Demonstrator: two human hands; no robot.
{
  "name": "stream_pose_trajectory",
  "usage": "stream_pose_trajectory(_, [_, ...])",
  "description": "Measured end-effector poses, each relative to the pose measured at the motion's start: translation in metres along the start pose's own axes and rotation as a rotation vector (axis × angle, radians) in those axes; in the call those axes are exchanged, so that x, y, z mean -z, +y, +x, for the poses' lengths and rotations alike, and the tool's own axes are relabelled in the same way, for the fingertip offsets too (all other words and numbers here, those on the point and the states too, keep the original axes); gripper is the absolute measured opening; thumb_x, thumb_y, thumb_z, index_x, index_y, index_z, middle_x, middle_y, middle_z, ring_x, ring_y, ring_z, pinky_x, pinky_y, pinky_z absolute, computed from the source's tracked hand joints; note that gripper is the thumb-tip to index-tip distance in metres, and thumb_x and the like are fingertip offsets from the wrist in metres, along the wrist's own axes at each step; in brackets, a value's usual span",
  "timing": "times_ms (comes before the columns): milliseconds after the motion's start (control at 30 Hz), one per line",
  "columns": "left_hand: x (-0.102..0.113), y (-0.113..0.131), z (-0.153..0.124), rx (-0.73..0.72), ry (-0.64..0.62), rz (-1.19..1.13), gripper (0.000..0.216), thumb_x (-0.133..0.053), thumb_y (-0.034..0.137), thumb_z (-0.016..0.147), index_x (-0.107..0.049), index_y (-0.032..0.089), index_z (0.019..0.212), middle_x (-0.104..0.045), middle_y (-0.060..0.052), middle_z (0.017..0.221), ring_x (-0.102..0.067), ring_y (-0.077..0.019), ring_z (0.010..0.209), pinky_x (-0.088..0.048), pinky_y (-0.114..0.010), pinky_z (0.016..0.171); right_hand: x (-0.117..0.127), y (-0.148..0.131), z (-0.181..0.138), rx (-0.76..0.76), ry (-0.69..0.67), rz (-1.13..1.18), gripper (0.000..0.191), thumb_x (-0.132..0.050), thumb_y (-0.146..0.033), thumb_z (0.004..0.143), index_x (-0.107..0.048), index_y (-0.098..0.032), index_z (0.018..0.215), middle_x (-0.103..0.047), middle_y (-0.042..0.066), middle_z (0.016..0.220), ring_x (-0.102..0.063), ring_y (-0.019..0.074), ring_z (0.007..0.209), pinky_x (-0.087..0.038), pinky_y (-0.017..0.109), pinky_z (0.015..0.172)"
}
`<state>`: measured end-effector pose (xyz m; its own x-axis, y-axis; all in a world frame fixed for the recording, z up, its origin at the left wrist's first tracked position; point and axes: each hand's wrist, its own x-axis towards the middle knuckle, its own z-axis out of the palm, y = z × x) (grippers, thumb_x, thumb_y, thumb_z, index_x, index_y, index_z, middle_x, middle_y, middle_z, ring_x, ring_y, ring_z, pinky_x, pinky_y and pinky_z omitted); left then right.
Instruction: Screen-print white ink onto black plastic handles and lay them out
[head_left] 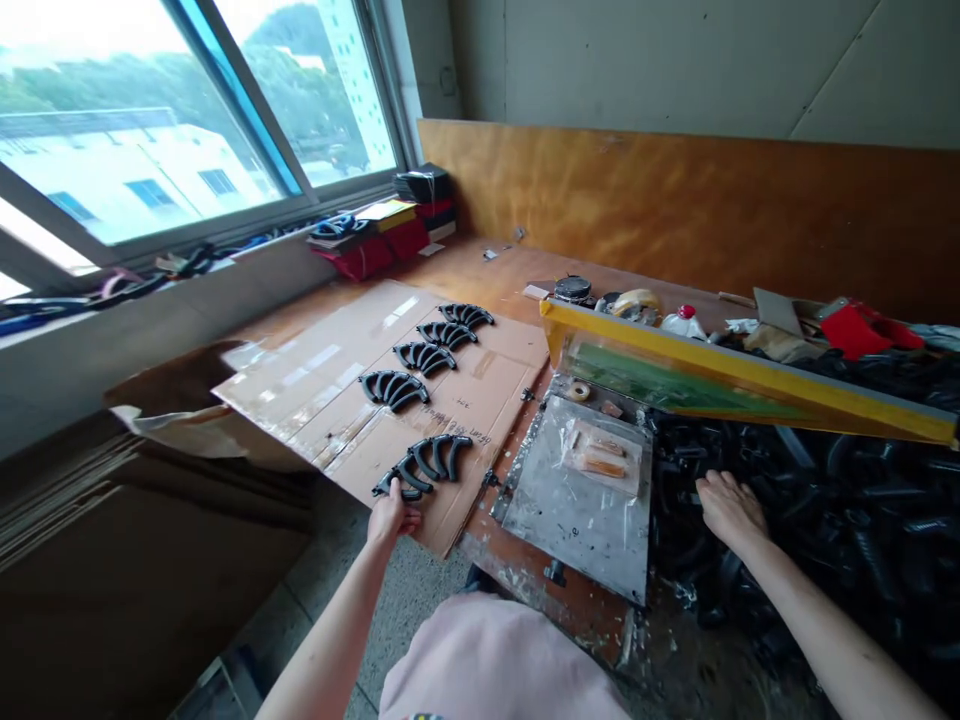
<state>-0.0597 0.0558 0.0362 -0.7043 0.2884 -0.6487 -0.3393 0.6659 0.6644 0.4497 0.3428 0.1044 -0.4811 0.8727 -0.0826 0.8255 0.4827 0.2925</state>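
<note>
My left hand [391, 515] is at the near edge of a flat cardboard sheet [457, 405], its thumb and fingers closed on a black curved handle [414, 493]. That handle is the nearest in a fanned row of black curved handles [427, 460]. Farther back on the cardboard lie several more fanned groups, the closest being this black group [394, 390]. On the right, my right hand [731, 510] reaches into a large heap of black plastic parts [817, 500]. Its fingers curl down among the parts, and the fingertips are hidden.
Between my hands sits a metal plate [577, 540] with a clear bag [604, 455] on it. A yellow-edged screen frame [735, 370] leans behind the heap. Tape [578, 391] lies near the plate. Stacked cardboard [150, 560] stands at lower left.
</note>
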Motion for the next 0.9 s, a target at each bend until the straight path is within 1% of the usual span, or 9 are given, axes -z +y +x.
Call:
stream_pose_trajectory(67, [0.002,0.003,0.001,-0.005,0.003,0.050,0.061,-0.033,0.064,0.084,-0.063,0.013,0.074,-0.071,-0.020,0.069,-0.071,-0.0303,0.068,-0.055,-0.036,0.056,0.008,0.002,0.000,-0.040,-0.016,-0.002,0.020,-0.049,-0.008,0.081,-0.063,-0.018,0.090,-0.065,0.013,0.095,-0.060,0.0257,0.091,-0.040,0.034,0.073])
stream_pose_trajectory(167, [0.005,0.004,-0.002,-0.038,0.030,0.131,0.058,-0.031,0.065,0.084,-0.061,0.016,0.075,-0.070,-0.017,0.066,-0.071,-0.0309,0.068,-0.055,-0.038,0.057,0.026,-0.009,0.001,-0.103,0.035,0.159,0.012,-0.058,-0.024,0.085,-0.060,-0.021,0.096,-0.067,0.008,0.090,-0.064,0.0222,0.078,-0.040,0.030,0.063])
stream_pose_trajectory(267, [0.004,0.001,-0.010,-0.119,0.133,0.254,0.052,-0.034,0.063,0.084,-0.060,0.018,0.075,-0.069,-0.015,0.067,-0.069,-0.0337,0.075,-0.054,-0.042,0.064,0.042,-0.044,0.011,0.038,0.203,0.364,0.013,-0.057,-0.033,0.087,-0.061,-0.023,0.096,-0.069,0.006,0.097,-0.064,0.0204,0.085,-0.043,0.029,0.069])
stream_pose_trajectory(367, [-0.002,-0.001,-0.021,-0.263,0.293,0.377,0.046,-0.040,0.058,0.084,-0.062,0.017,0.083,-0.068,-0.016,0.084,-0.065,-0.0362,0.092,-0.050,-0.047,0.078,0.050,-0.091,0.032,0.166,0.316,0.447,0.014,-0.053,-0.027,0.090,-0.063,-0.022,0.098,-0.069,0.007,0.101,-0.061,0.0212,0.095,-0.041,0.032,0.080])
stream_pose_trajectory(467, [-0.011,-0.003,-0.029,-0.448,0.385,0.448,0.040,-0.040,0.050,0.088,-0.062,0.020,0.101,-0.062,-0.012,0.111,-0.061,-0.0274,0.103,-0.046,-0.040,0.091,0.051,-0.125,0.050,0.204,0.341,0.452,0.017,-0.051,-0.022,0.090,-0.066,-0.019,0.097,-0.069,0.009,0.099,-0.059,0.0221,0.095,-0.038,0.032,0.079])
stream_pose_trajectory(567, [-0.017,-0.003,-0.030,-0.569,0.398,0.513,0.036,-0.040,0.045,0.091,-0.063,0.024,0.111,-0.056,-0.008,0.123,-0.057,-0.0216,0.108,-0.044,-0.033,0.095,0.050,-0.137,0.059,0.229,0.336,0.431,0.019,-0.049,-0.021,0.091,-0.067,-0.018,0.097,-0.068,0.009,0.096,-0.057,0.0228,0.093,-0.036,0.031,0.077])
stream_pose_trajectory(767, [-0.013,-0.002,-0.017,-0.618,0.330,0.630,0.039,-0.040,0.043,0.093,-0.060,0.028,0.123,-0.058,-0.006,0.117,-0.059,-0.0198,0.102,-0.046,-0.030,0.088,0.068,-0.138,0.057,0.253,0.263,0.344,0.023,-0.046,-0.021,0.090,-0.069,-0.018,0.093,-0.066,0.011,0.090,-0.056,0.0237,0.089,-0.036,0.032,0.074])
stream_pose_trajectory(833, [-0.011,0.000,-0.014,-0.617,0.306,0.662,0.040,-0.040,0.044,0.093,-0.060,0.029,0.124,-0.059,-0.006,0.114,-0.060,-0.0193,0.097,-0.046,-0.030,0.084,0.086,-0.158,0.055,0.250,0.274,0.357,0.025,-0.045,-0.023,0.091,-0.069,-0.019,0.097,-0.066,0.011,0.091,-0.056,0.0243,0.091,-0.037,0.033,0.075])
stream_pose_trajectory(900, [-0.010,0.002,-0.011,-0.605,0.294,0.682,0.040,-0.039,0.047,0.093,-0.062,0.030,0.122,-0.060,-0.005,0.111,-0.062,-0.0183,0.092,-0.047,-0.029,0.080,0.106,-0.197,0.055,0.316,0.250,0.453,0.027,-0.044,-0.026,0.093,-0.068,-0.020,0.104,-0.067,0.010,0.096,-0.056,0.0231,0.093,-0.039,0.031,0.078])
